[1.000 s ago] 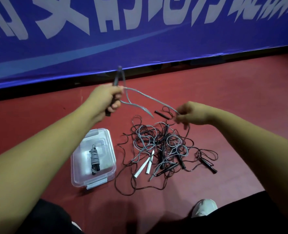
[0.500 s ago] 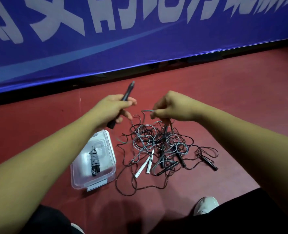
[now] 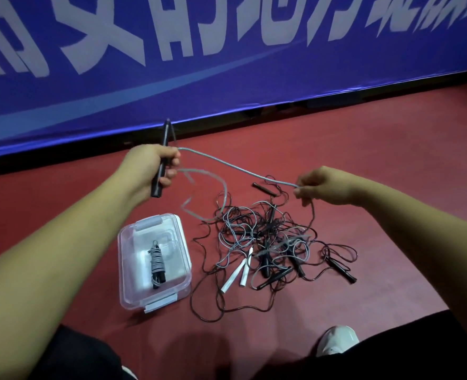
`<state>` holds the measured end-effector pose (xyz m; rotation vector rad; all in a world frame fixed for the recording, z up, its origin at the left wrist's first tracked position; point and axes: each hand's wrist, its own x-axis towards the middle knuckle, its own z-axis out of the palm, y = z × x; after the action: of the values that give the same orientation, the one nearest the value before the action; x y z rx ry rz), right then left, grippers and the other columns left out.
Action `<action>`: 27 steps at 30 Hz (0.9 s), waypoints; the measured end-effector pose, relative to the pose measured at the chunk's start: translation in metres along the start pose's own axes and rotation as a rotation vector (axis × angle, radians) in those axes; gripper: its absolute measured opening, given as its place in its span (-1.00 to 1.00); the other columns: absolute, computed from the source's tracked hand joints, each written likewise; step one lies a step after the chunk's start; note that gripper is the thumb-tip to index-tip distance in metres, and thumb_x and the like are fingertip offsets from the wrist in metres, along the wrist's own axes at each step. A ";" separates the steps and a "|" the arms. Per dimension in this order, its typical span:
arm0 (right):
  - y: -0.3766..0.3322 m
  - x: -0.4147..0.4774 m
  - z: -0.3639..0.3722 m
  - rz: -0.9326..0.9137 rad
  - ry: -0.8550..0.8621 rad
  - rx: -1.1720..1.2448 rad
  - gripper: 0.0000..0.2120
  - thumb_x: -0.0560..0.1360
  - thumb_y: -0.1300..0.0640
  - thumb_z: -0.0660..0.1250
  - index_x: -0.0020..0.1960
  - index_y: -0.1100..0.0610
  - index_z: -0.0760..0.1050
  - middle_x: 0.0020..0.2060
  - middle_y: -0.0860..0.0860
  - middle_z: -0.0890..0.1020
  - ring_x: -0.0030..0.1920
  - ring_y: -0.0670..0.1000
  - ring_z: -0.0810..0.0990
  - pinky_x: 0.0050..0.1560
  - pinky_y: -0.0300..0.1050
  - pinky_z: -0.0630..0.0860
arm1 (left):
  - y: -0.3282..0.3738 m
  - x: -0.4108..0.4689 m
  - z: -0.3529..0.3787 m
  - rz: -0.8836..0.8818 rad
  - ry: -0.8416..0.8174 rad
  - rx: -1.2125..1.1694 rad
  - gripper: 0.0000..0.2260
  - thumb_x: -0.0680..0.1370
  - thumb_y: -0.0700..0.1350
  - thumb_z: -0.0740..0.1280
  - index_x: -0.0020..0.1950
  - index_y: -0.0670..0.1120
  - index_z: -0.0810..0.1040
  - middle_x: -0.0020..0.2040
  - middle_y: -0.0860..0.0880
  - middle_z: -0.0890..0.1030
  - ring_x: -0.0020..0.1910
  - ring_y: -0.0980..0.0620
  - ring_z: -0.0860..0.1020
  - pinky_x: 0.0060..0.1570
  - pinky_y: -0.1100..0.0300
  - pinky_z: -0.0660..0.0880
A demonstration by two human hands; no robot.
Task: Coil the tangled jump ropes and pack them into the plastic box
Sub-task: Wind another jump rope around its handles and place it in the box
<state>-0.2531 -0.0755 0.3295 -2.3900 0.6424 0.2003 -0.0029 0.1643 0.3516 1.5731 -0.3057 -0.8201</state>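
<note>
A tangled pile of jump ropes (image 3: 268, 242), grey and black cords with black and white handles, lies on the red floor. My left hand (image 3: 150, 168) grips a black handle (image 3: 162, 160) held upright, with grey loops hanging from it. A grey cord (image 3: 235, 167) runs taut from there to my right hand (image 3: 320, 187), which pinches it above the pile. The clear plastic box (image 3: 183, 242) stands open left of the pile, and one coiled grey rope (image 3: 157, 263) lies inside.
A blue banner with white characters (image 3: 226, 64) runs along the wall behind. My white shoe (image 3: 336, 340) and dark trouser legs fill the bottom edge. Red floor stretches to the right of the pile.
My hands were close together half a second ago. They have since drawn apart: the right hand slid out to the right along the grey cord, and the left hand raised the handle.
</note>
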 end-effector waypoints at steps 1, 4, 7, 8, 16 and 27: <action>0.000 0.000 -0.001 -0.008 0.022 0.044 -0.83 0.59 0.05 0.35 -0.11 0.08 0.63 -0.26 0.02 0.72 -0.25 -0.11 0.61 -0.08 -0.06 0.50 | -0.005 0.001 -0.002 0.000 0.049 0.135 -0.85 0.62 -0.25 0.18 -0.12 -0.14 0.47 -0.25 -0.05 0.51 -0.59 0.14 0.44 -0.67 0.38 0.16; -0.021 -0.001 -0.003 -0.101 0.018 0.128 -0.85 0.56 0.09 0.39 -0.10 0.14 0.68 -0.32 0.10 0.71 -0.28 0.01 0.62 -0.10 0.03 0.58 | -0.015 -0.001 0.004 0.049 0.103 0.430 -0.88 0.60 -0.32 0.22 0.06 -0.17 0.51 -0.18 -0.12 0.55 -0.51 0.13 0.61 -0.67 0.37 0.21; -0.055 -0.003 0.001 -0.209 -0.014 0.089 -0.84 0.53 0.08 0.43 -0.17 0.12 0.70 -0.38 0.07 0.68 -0.37 -0.02 0.56 -0.27 -0.12 0.49 | -0.012 -0.015 0.022 0.118 -0.082 0.373 -0.83 0.60 -0.31 0.25 0.15 -0.20 0.55 -0.07 -0.22 0.61 -0.44 0.09 0.62 -0.66 0.33 0.23; -0.066 -0.004 0.003 -0.242 -0.008 0.077 -0.82 0.52 0.07 0.43 -0.21 0.13 0.69 -0.40 0.06 0.68 -0.39 -0.04 0.56 -0.30 -0.17 0.47 | -0.010 -0.020 0.029 0.120 -0.183 0.305 -0.82 0.61 -0.30 0.24 0.17 -0.22 0.56 0.01 -0.21 0.65 -0.40 0.04 0.63 -0.65 0.33 0.22; -0.080 0.001 0.004 -0.280 0.108 0.087 -0.78 0.55 0.05 0.41 -0.28 0.01 0.61 -0.43 -0.06 0.64 -0.41 -0.05 0.54 -0.32 -0.12 0.48 | 0.000 -0.038 0.048 0.094 -0.386 0.191 -0.87 0.61 -0.30 0.20 -0.10 -0.19 0.48 -0.39 -0.04 0.45 -0.55 0.09 0.38 -0.69 0.37 0.14; -0.026 0.005 -0.002 -0.061 0.080 -0.010 -0.85 0.58 0.11 0.37 -0.11 0.14 0.64 -0.27 0.02 0.69 -0.35 -0.20 0.54 -0.26 -0.38 0.42 | -0.002 -0.004 0.011 0.033 0.084 0.085 -0.82 0.60 -0.23 0.21 -0.21 -0.11 0.44 -0.39 0.00 0.41 -0.61 0.14 0.29 -0.65 0.39 0.13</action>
<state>-0.2364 -0.0616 0.3441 -2.4335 0.6049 0.0817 -0.0133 0.1589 0.3509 1.6728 -0.3079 -0.7219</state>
